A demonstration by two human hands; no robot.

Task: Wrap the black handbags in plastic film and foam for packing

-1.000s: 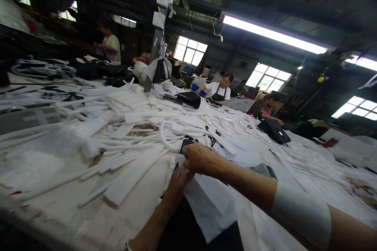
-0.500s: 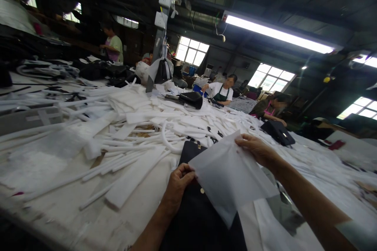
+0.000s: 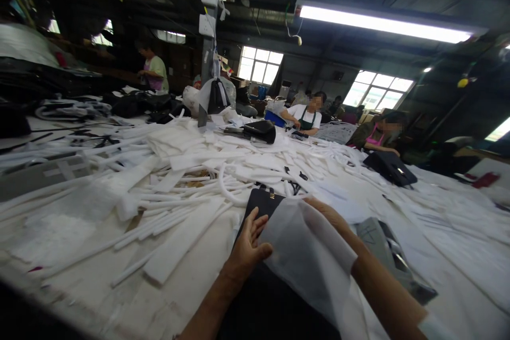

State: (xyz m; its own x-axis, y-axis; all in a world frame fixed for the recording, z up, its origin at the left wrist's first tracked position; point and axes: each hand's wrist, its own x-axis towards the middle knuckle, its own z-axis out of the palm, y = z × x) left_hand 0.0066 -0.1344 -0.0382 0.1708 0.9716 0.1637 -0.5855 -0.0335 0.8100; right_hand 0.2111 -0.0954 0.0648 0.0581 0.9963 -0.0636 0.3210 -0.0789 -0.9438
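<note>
A black bag (image 3: 274, 303) with a small gold fitting near its far end lies in front of me. Over its right part hangs a thin, translucent white plastic sheet or bag (image 3: 300, 255); which of the two it is, I cannot tell. My left hand (image 3: 252, 239) is open above the black bag, fingers spread, its thumb beside the left edge of the plastic. At the upper right of the plastic is my right hand (image 3: 329, 218). The plastic covers its fingers and reaches back over the wrist, so their grip is hidden.
White foam strips and tubes (image 3: 175, 234) cover much of the table. A grey box-like thing (image 3: 378, 239) lies right of my right hand. Further off are black bags (image 3: 390, 167) and co-workers, one in a green apron (image 3: 306, 117). A post (image 3: 207, 74) rises behind the pile.
My left hand has let go of the plastic and spread its fingers. My right hand has lowered and gone behind or into the plastic, which now bunches around it.
</note>
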